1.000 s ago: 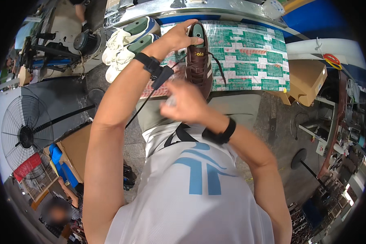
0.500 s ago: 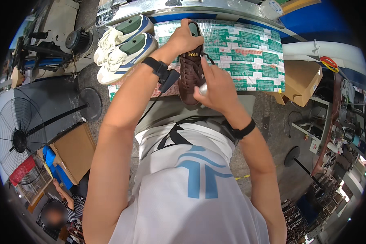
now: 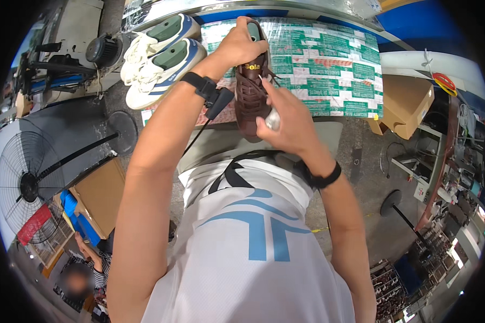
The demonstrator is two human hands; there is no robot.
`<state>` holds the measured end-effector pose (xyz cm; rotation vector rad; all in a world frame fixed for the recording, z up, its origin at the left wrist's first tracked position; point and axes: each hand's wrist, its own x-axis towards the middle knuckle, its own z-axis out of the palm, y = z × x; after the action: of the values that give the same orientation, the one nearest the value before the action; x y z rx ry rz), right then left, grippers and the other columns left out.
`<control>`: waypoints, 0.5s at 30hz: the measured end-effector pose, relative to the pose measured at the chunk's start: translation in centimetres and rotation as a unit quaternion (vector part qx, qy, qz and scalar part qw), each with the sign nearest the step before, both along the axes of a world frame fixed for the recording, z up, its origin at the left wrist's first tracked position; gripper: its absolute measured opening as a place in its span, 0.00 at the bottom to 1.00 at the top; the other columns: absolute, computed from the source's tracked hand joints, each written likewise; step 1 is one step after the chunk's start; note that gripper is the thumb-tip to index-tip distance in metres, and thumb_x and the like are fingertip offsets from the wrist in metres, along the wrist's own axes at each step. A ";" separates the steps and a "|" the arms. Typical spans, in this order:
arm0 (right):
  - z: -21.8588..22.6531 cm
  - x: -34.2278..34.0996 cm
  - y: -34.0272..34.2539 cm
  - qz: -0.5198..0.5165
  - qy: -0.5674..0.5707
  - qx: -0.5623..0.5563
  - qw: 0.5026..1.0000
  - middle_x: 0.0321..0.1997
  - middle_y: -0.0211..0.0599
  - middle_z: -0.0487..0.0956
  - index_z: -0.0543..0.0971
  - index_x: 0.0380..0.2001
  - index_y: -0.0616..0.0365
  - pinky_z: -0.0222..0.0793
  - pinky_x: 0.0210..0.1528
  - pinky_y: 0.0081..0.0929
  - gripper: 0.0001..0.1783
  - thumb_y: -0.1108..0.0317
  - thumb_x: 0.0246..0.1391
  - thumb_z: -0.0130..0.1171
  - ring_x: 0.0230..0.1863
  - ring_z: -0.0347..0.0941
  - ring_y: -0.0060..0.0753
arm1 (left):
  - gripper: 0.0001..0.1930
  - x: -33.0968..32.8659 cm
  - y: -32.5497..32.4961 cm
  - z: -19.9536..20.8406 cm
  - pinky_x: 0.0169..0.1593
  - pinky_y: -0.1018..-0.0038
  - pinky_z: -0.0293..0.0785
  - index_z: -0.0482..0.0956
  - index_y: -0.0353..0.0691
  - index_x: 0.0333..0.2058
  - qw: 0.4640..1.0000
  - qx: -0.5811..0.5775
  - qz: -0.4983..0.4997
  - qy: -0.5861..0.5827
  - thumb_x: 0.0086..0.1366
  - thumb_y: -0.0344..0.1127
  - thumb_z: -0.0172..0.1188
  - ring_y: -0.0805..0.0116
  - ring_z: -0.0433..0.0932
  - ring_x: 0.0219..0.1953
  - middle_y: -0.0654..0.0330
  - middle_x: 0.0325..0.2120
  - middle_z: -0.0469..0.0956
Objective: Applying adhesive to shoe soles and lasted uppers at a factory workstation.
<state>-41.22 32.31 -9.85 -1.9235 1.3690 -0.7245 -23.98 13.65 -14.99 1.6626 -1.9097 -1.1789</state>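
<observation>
A dark brown lace-up sneaker (image 3: 249, 102) lies with its toe toward me and its heel away, on a table covered in green-and-white patterned tape. My left hand (image 3: 241, 46) is closed round the heel collar, thumb across the opening. Over the right side of the laces is my right hand (image 3: 288, 116), curled round a shiny silvery-white object (image 3: 273, 119) that is mostly hidden by the palm. Its index finger points at the tongue, where a pale thin tip shows. A loose dark lace end sticks out to the right of the tongue.
A pair of cream sneakers (image 3: 164, 64) with blue trim stands on the left of the table. An open cardboard box (image 3: 407, 107) is at the right. A pedestal fan (image 3: 29, 185) stands at the left, and another person (image 3: 94, 264) is at the lower left.
The view has shifted slightly. My right hand has turned a little, so more of the silvery-white object shows. The left hand keeps its grip on the sneaker's heel.
</observation>
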 end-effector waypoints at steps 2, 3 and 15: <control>-0.8 0.0 0.0 0.009 0.008 -0.019 1.000 0.42 0.48 0.78 0.70 0.74 0.66 0.75 0.46 0.45 0.49 0.63 0.48 0.74 0.42 0.78 0.52 | 0.52 0.3 -0.2 0.2 0.54 0.58 0.83 0.59 0.26 0.73 1.000 0.007 -0.002 -0.003 0.59 0.49 0.73 0.43 0.87 0.52 0.36 0.49 0.83; -0.6 -0.6 0.5 0.027 0.059 -0.025 0.998 0.42 0.48 0.77 0.70 0.74 0.68 0.75 0.46 0.45 0.50 0.63 0.48 0.75 0.41 0.77 0.53 | 0.52 0.8 0.0 0.4 0.55 0.59 0.83 0.59 0.25 0.73 1.000 0.020 -0.012 -0.003 0.59 0.49 0.73 0.43 0.87 0.53 0.35 0.50 0.83; 1.3 2.2 0.2 0.068 0.258 -0.080 0.960 0.40 0.47 0.78 0.75 0.65 0.79 0.76 0.40 0.41 0.47 0.53 0.50 0.75 0.38 0.79 0.48 | 0.50 -0.6 0.7 -1.1 0.63 0.51 0.80 0.61 0.32 0.73 1.000 -0.015 0.012 -0.019 0.59 0.51 0.72 0.31 0.82 0.60 0.30 0.62 0.76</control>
<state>-39.07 32.54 -8.54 -2.4248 1.4886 -0.2763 -24.60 14.33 -16.07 1.6993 -1.9150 -1.1109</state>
